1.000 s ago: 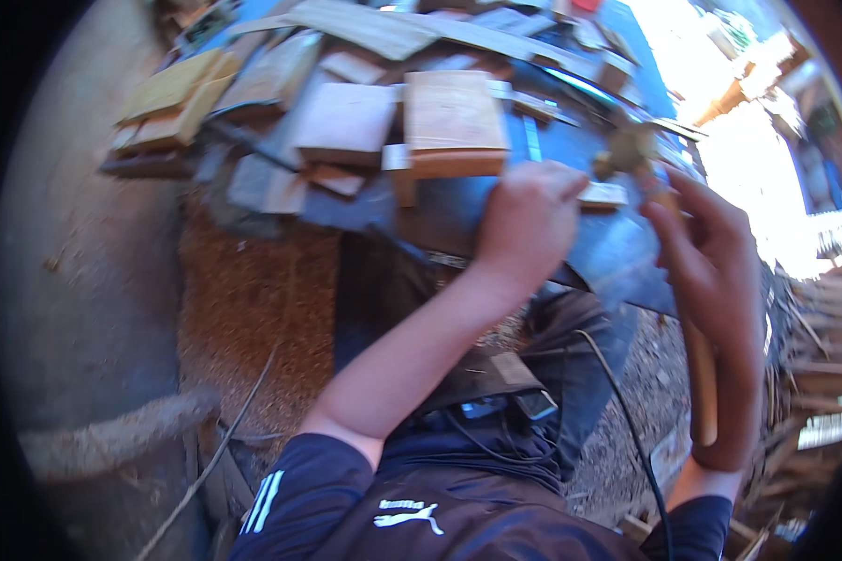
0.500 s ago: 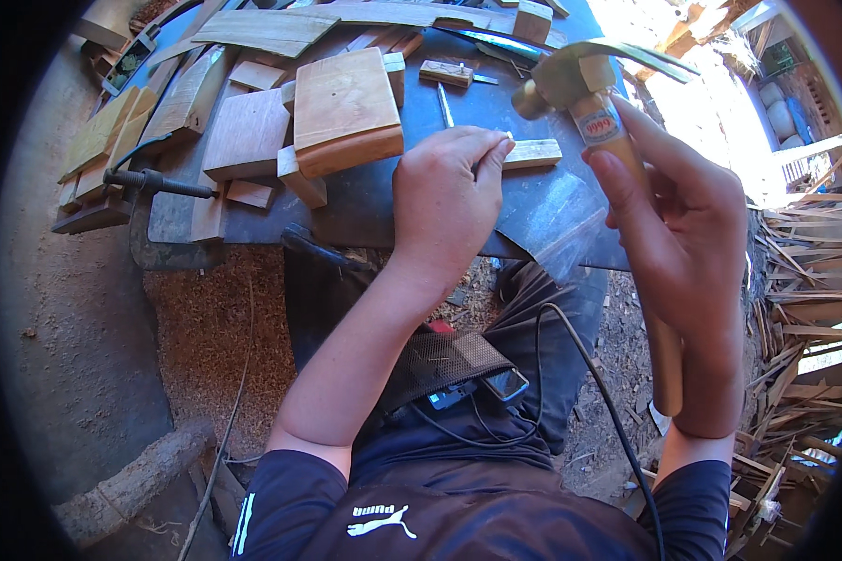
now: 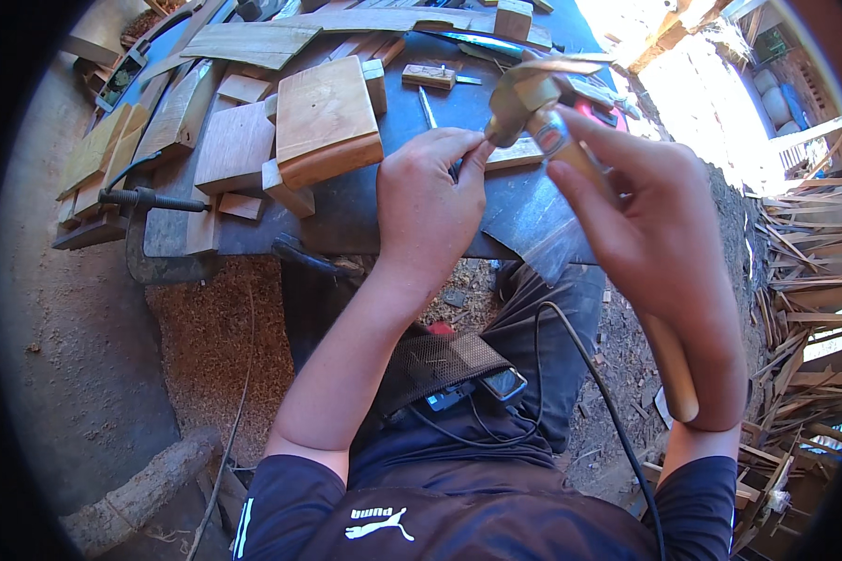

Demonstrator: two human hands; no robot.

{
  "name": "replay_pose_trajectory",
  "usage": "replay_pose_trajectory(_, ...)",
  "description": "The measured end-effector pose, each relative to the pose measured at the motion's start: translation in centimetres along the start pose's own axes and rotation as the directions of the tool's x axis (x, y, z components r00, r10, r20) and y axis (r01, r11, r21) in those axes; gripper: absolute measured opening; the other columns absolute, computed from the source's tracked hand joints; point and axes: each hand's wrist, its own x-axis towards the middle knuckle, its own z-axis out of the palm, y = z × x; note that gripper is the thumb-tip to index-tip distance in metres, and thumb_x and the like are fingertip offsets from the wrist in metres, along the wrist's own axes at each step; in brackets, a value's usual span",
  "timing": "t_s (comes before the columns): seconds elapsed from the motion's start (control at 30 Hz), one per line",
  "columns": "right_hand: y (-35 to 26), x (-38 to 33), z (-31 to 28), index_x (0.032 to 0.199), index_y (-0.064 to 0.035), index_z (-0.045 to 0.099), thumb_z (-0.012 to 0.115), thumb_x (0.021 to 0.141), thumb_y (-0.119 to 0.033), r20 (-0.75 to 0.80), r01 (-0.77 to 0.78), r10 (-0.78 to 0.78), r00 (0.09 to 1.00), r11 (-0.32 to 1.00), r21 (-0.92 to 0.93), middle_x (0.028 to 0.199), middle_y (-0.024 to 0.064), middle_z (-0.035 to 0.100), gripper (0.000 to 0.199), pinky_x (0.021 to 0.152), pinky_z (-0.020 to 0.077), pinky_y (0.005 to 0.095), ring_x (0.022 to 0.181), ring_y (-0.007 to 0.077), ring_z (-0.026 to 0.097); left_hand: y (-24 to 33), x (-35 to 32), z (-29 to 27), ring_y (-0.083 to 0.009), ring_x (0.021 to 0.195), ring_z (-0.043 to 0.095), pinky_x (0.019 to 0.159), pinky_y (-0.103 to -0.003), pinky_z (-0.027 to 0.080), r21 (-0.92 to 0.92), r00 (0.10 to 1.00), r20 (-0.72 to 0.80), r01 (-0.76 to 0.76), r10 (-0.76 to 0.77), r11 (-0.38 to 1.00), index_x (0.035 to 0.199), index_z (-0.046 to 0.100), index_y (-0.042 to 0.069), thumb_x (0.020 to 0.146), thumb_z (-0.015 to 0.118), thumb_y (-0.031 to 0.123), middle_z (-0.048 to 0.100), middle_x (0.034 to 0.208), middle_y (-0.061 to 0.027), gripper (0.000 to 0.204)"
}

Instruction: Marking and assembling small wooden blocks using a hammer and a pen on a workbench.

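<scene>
My right hand (image 3: 660, 248) grips the wooden handle of a claw hammer (image 3: 538, 93), its metal head raised just above the dark workbench (image 3: 346, 220). My left hand (image 3: 430, 201) rests on the bench right beside the hammer head, fingertips pinched together over a thin wooden strip (image 3: 515, 154); whatever they pinch is too small to see. A thick wooden block (image 3: 326, 122) lies just left of my left hand.
Wooden boards and offcuts (image 3: 234, 140) cover the bench's left and far side. A clamp with a black handle (image 3: 145, 199) sticks out at the left edge. Sawdust (image 3: 220, 346) lies on the ground below, wood scraps (image 3: 805, 271) pile at the right. A black cable (image 3: 589, 365) crosses my lap.
The view has tilted down and closer to the bench. The hammer head has come nearer to my left hand, which stays pinched at the strip.
</scene>
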Motion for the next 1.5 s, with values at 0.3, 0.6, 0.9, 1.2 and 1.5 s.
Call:
replay_pose_trajectory(0.3, -0.3, 0.0, 0.2, 0.126, 0.0004, 0.07, 0.069, 0.098, -0.017, 0.051, -0.048, 0.052, 0.997, 0.996, -0.08, 0.075, 0.0202, 0.066, 0.033, 0.074, 0.0539, 0.0315, 0.065, 0.0171, 0.065, -0.1, 0.0, 0.4, -0.027, 0.082, 0.075, 0.073, -0.034, 0.056, -0.044, 0.999, -0.007, -0.039, 0.039, 0.998, 0.097, 0.079, 0.0, 0.089, 0.077, 0.008, 0.077, 0.091, -0.0158, 0.012)
replay_pose_trajectory(0.6, -0.4, -0.6, 1.3, 0.118, 0.0057, 0.069, 0.072, 0.09, -0.009, -0.049, -0.046, 0.045, 0.998, 0.999, -0.017, 0.079, 0.0267, 0.067, 0.032, 0.066, 0.0532, 0.0438, 0.074, 0.0434, 0.069, -0.1, -0.1, 0.0, -0.0307, 0.085, 0.075, 0.077, -0.037, 0.057, 0.0, 1.0, -0.007, -0.028, 0.028, 1.0, 0.097, 0.078, -0.001, 0.089, 0.075, 0.007, 0.076, 0.095, -0.0173, 0.012)
replay_pose_trajectory(0.9, 1.5, -2.1, 1.2, 0.12, 0.0024, 0.07, 0.072, 0.091, -0.014, -0.08, -0.151, 0.148, 0.986, 0.988, -0.032, 0.078, 0.0223, 0.069, 0.033, 0.063, 0.0518, 0.0396, 0.066, 0.0339, 0.066, 0.6, -0.3, -1.2, -0.0298, 0.103, 0.072, 0.092, -0.038, 0.055, 0.207, 0.991, 0.09, -0.121, 0.104, 0.971, 0.107, 0.078, 0.004, 0.083, 0.083, 0.015, 0.077, 0.107, -0.014, 0.028)
replay_pose_trajectory(1.2, 2.6, -2.5, 1.2, 0.123, 0.0018, 0.069, 0.072, 0.093, -0.017, 0.017, -0.18, 0.179, 0.984, 0.979, 0.099, 0.087, 0.0188, 0.071, 0.035, 0.066, 0.0515, 0.0388, 0.076, 0.0291, 0.067, 0.4, -0.4, -1.1, -0.0286, 0.098, 0.071, 0.089, -0.039, 0.055, 0.318, 0.988, 0.138, -0.112, 0.071, 0.942, 0.112, 0.079, 0.007, 0.083, 0.085, 0.02, 0.076, 0.101, -0.0139, 0.032)
replay_pose_trajectory(1.5, 0.7, -1.5, 1.8, 0.134, -0.0017, 0.068, 0.076, 0.095, -0.016, -0.137, -0.113, 0.152, 0.979, 0.961, 0.253, 0.085, 0.0038, 0.072, 0.042, 0.051, 0.0452, 0.0222, 0.062, 0.0054, 0.061, 0.5, -0.3, -1.0, -0.0295, 0.1, 0.067, 0.089, -0.041, 0.053, 0.211, 0.991, 0.134, -0.013, -0.016, 0.977, 0.118, 0.072, 0.004, 0.083, 0.083, 0.015, 0.076, 0.098, -0.0101, 0.038)
